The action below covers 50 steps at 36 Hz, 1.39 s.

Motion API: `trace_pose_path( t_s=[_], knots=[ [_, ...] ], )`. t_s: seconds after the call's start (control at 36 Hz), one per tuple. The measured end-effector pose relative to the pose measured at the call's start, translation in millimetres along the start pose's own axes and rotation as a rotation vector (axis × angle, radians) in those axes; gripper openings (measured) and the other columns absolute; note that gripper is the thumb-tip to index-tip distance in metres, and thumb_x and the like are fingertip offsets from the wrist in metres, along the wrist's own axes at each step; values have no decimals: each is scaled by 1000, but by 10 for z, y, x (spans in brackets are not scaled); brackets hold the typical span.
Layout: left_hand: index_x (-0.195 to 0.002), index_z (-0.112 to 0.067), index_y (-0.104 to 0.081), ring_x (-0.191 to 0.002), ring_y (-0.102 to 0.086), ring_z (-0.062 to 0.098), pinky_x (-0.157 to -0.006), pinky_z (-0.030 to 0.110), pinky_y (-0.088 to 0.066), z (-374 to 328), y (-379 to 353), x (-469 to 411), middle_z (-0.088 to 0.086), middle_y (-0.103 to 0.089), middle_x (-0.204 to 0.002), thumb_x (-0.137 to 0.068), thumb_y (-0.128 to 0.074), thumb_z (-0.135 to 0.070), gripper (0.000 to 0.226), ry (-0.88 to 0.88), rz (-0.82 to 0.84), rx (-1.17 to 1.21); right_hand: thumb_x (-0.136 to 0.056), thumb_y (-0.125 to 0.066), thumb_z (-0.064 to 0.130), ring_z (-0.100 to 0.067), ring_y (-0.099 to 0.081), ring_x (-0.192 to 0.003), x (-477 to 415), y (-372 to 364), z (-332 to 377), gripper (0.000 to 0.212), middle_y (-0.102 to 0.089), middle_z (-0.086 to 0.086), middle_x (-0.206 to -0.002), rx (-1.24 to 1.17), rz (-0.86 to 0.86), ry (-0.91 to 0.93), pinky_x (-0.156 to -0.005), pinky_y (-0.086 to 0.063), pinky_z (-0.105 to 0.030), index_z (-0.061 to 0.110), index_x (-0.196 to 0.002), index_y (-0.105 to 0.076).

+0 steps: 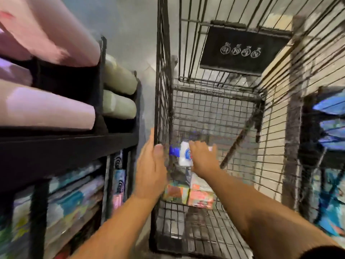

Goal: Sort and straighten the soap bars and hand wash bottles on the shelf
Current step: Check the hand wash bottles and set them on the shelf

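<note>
A white hand wash bottle (184, 155) with a blue cap lies sideways inside a black wire cart (164, 101), and my right hand (202, 157) grips its base end. My left hand (151, 171) is flat and open against the cart's left wall, thumb on the wire edge. Under the bottle, several boxed soap bars (200, 198) in orange, pink and green wrappers lie on the cart floor. The frame is blurred by motion.
A black shelf unit (71, 144) stands on the left, with pink and pale green packs on top and colourful packets below. Blue packs sit on a rack at the right (330, 116). A black sign (242, 51) hangs on the cart's far end.
</note>
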State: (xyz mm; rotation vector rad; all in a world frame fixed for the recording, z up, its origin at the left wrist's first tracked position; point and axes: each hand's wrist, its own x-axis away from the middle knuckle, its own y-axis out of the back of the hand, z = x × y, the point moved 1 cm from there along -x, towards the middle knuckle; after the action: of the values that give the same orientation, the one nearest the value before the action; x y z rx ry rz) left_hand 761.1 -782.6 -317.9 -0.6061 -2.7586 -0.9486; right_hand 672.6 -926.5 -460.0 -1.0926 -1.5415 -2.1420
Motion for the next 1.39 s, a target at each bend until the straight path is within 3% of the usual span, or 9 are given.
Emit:
trace_pose_path(
  t_s=[0.08,0.19,0.31,0.44,0.58,0.69,1.03,1.17,1.39],
  knots=[
    [-144,-6,-48,-121,-37,-18,-99,-2,-23,36,-11,-12,-11,-48,-134,-103,-31,-26,49,-35,6,-26,-83,-74,28,-29,-43,-130,-27,-145,88,81,-43,-7,-137,93,10,34,-115,-18,-65,14,-148,-29],
    [-126,-6,-63,-110,-56,5,-96,8,-38,67,-10,0,-10,-60,-114,-101,-26,-42,58,-39,-42,-51,-76,-80,20,-28,-34,-137,-26,-235,83,97,-38,-6,-143,31,-9,69,-114,-24,-57,13,-153,-21],
    [-85,-5,-59,-77,-60,22,-72,45,-50,85,3,46,2,-61,-80,-101,-28,-49,56,45,-62,6,-85,-72,47,-25,-16,-150,1,-187,9,102,-17,-5,-162,-35,23,106,-116,-20,-54,19,-159,-7],
    [-80,-10,-53,-72,-52,18,-68,43,-43,-23,67,120,5,-56,-76,-101,-27,-49,51,79,-54,-64,-95,-57,54,-26,-13,-153,294,163,-75,80,-10,-8,-167,-113,9,114,-120,-24,-48,19,-157,-21],
    [-135,-15,-50,-113,-58,34,-94,46,-47,-61,220,352,12,-59,-129,-108,-33,-29,35,161,246,-399,-94,-64,40,-29,-21,-151,794,700,-58,72,-14,-8,-167,-159,-69,145,-120,-28,-46,20,-155,-31],
    [-136,-18,-47,-114,-57,36,-93,48,-48,8,595,750,11,-58,-130,-106,-39,-26,32,166,365,-544,-93,-66,41,-27,-19,-151,1279,1201,108,73,-14,-6,-167,-89,-197,233,-119,-25,-41,20,-155,-32],
    [-136,-19,-57,-123,-53,22,-109,32,-39,-93,2547,2672,0,-58,-135,-90,-49,-40,51,-71,-115,-517,-84,-69,44,-38,-45,-136,3168,2063,1588,70,-43,-14,-153,35,-513,670,-109,-42,-54,15,-144,-49],
    [-119,-14,-65,-110,-48,16,-98,19,-28,-235,3400,3591,2,-64,-116,-88,-52,-30,38,-193,-413,-492,-86,-77,34,-18,-35,-142,3960,2046,2385,76,-32,2,-160,85,-573,942,-115,-30,-34,26,-152,-40],
    [-139,-21,-54,-130,-41,20,-110,30,-28,213,4311,4709,-1,-52,-138,-98,-53,-30,42,66,-733,-556,-85,-78,35,-25,-33,-146,4505,1785,3573,77,-33,-3,-160,134,-580,1143,-119,-23,-33,21,-151,-41]
  ],
)
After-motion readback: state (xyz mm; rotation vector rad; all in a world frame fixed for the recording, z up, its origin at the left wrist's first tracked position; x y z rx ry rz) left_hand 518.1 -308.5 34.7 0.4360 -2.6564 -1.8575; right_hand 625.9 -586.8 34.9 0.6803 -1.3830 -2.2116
